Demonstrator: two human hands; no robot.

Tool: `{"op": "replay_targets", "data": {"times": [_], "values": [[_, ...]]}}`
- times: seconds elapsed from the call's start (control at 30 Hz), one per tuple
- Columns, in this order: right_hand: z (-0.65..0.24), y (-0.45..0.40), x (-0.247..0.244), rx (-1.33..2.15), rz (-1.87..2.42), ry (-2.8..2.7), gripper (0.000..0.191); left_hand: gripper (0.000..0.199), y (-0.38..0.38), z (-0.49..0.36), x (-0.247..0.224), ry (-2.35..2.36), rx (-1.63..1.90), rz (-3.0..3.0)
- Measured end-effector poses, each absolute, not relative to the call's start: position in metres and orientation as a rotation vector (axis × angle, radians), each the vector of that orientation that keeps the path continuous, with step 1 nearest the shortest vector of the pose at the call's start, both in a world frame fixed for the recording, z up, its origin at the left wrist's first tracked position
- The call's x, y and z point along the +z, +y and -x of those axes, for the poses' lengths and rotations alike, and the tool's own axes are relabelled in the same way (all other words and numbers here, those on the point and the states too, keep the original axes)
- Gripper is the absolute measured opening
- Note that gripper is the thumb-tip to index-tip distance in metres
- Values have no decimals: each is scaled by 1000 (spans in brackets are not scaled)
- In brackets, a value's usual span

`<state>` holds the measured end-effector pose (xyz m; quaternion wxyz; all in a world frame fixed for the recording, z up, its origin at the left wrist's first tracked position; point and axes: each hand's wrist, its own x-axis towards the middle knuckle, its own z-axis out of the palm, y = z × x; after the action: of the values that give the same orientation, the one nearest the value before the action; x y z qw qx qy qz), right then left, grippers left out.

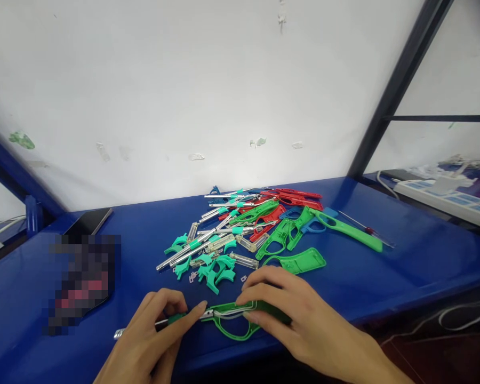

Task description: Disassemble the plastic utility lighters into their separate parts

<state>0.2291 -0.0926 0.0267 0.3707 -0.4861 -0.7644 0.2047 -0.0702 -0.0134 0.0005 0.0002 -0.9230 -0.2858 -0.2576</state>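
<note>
Near the front edge of the blue table lies a green handle shell (235,332) with a round trigger guard and white wires along its inside. My left hand (156,330) grips a metal rod (119,334) that meets the shell's left end; the thumb presses near the joint. My right hand (294,314) holds the shell from the right, its fingertips on the wires, and covers the grip end. Just behind the hands sit teal trigger pieces (216,272), clear plastic parts (246,260) and small metal bits.
Behind are metal rods (172,256), red shells (298,197), green shells (344,229) and blue ones. A screwdriver (368,230) lies at the right. At the left are a phone (90,224) and a blurred dark object (82,288). A power strip (448,200) is at the far right.
</note>
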Motion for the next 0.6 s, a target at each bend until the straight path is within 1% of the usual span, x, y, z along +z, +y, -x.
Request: {"op": "replay_targets", "data": {"times": [0.17, 0.33, 0.6], "values": [[-232, -88, 27, 543, 1118, -1855, 18, 57, -12, 72, -2, -904, -789, 2880], [-233, -87, 25, 529, 1029, -1758, 14, 53, -13, 68, 2, -916, -850, 2868], [-230, -88, 27, 434, 1075, -1751, 8, 51, -12, 66, 6, -863, -854, 2878]]}}
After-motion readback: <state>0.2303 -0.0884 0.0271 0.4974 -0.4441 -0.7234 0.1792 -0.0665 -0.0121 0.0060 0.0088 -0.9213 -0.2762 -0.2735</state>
